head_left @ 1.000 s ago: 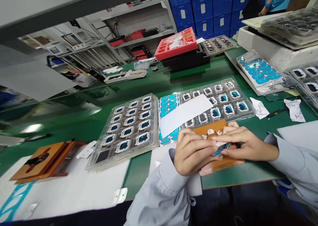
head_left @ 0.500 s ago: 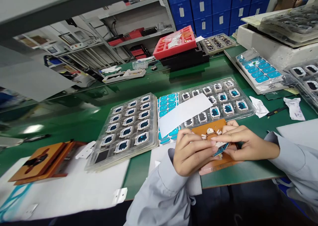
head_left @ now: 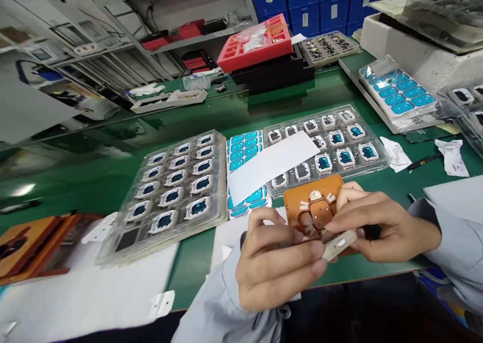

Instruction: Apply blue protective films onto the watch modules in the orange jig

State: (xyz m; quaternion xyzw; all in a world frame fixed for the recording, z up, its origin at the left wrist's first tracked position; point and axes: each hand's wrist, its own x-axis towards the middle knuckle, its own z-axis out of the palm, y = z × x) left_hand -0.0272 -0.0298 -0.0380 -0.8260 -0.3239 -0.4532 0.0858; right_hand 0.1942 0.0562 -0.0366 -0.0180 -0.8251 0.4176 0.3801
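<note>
A small silver-beige watch case (head_left: 340,244) is held edge-up between both hands, its side with an oval white opening or button facing me. My left hand (head_left: 281,257) pinches its left end with the fingertips. My right hand (head_left: 381,225) grips the other end between thumb and fingers. Just behind them lies an orange-brown fixture block (head_left: 294,198) with a watch-shaped raised nest (head_left: 320,213); my hands cover its front part. Beyond it, a clear tray (head_left: 379,169) carries similar cases, some with blue film inside. A white paper strip (head_left: 273,167) rests across this tray and sheets of blue stickers (head_left: 237,154).
A stack of clear trays (head_left: 221,192) with watch cases stands left of the stickers. Farther left is another orange fixture (head_left: 33,237). Crumpled white papers (head_left: 453,157) and a black pen-like tool (head_left: 424,162) lie right. A red tray (head_left: 256,44) sits at the back.
The watch case has been turned, so its side edge now faces me instead of the blue face. Both hands have come nearer to me, uncovering the fixture's nest. The view has shifted right.
</note>
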